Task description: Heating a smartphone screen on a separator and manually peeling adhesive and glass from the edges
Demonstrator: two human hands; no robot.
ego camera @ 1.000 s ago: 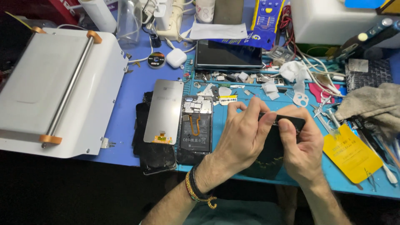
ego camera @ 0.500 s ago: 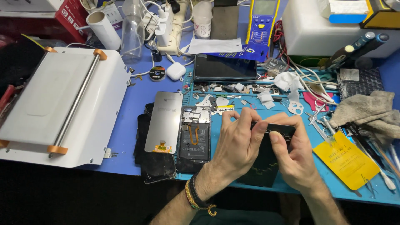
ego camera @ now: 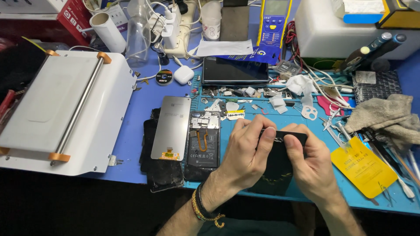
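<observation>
Above the blue counter (ego camera: pixel 131 109), a black panel (ego camera: pixel 280 164) is being gripped by closed fingers of the left hand (ego camera: pixel 247 155) and right hand (ego camera: pixel 308 164).

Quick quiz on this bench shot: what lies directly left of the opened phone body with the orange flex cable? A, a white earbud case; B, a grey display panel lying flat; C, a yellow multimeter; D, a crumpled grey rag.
B: the grey display panel lies flat right beside the opened phone body, on its left; the other items sit farther off.
</observation>
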